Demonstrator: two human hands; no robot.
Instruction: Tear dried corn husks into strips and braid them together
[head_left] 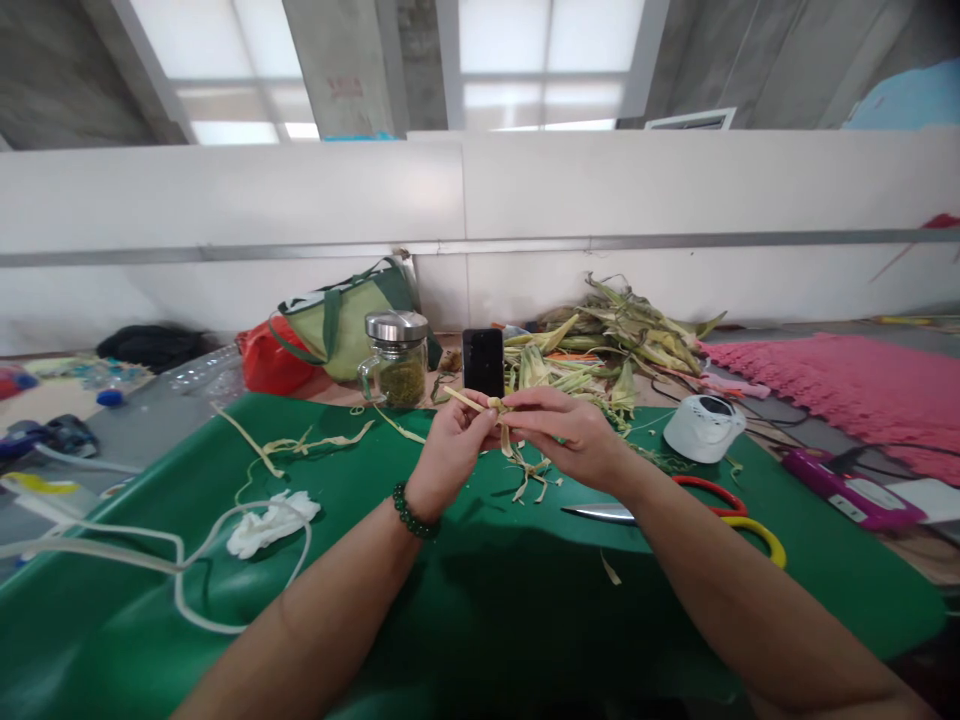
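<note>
My left hand (452, 446) and my right hand (574, 432) meet over the middle of the green mat (487, 620). Between their fingertips is a small bundle of pale corn husk strips (495, 404). One stiff strip sticks out to the upper left past my left fingers, and another end hangs below. Both hands are closed in a pinch on the husk. A bracelet of dark green beads (412, 512) circles my left wrist. Husk scraps (534, 478) lie on the mat just beneath the hands. Scissors (600, 513) with red and yellow handles lie partly behind my right forearm.
Behind my hands stand a phone (484, 360) and a lidded glass jar (397, 365). A corn husk pile (622, 330) lies at the back right, near a white roll (703, 430). White cable (180, 565) and crumpled tissue (274, 524) lie at left; a purple power strip (851, 490) at right.
</note>
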